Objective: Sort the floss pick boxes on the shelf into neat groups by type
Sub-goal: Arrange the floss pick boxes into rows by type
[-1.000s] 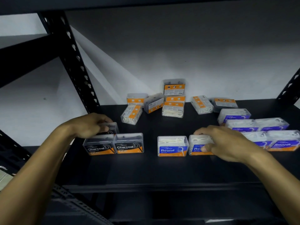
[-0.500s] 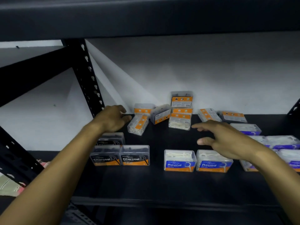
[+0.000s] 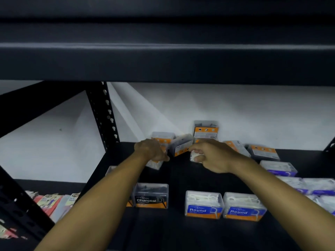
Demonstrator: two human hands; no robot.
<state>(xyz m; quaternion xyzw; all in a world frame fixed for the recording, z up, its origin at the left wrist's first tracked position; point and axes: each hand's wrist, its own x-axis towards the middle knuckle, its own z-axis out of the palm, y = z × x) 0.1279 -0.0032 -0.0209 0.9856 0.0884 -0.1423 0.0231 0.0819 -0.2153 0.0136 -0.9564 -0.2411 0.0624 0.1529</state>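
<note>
Shelf: black metal shelf (image 3: 174,230), white wall behind, upper deck overhead.
Change: both hands have left the front rows and reached to the jumble at the back edge.
Left hand (image 3: 151,150): on a tilted white-pick box (image 3: 154,163); grip unclear.
Right hand (image 3: 211,154): fingers curled at a dark tilted box (image 3: 181,146); hold unclear, blurred.
Sorted: Charcoal box (image 3: 151,195) and Round boxes (image 3: 204,204) at front edge; purple-label boxes (image 3: 279,168) right.
Meaning: back pile is probably next to be sorted.
</note>
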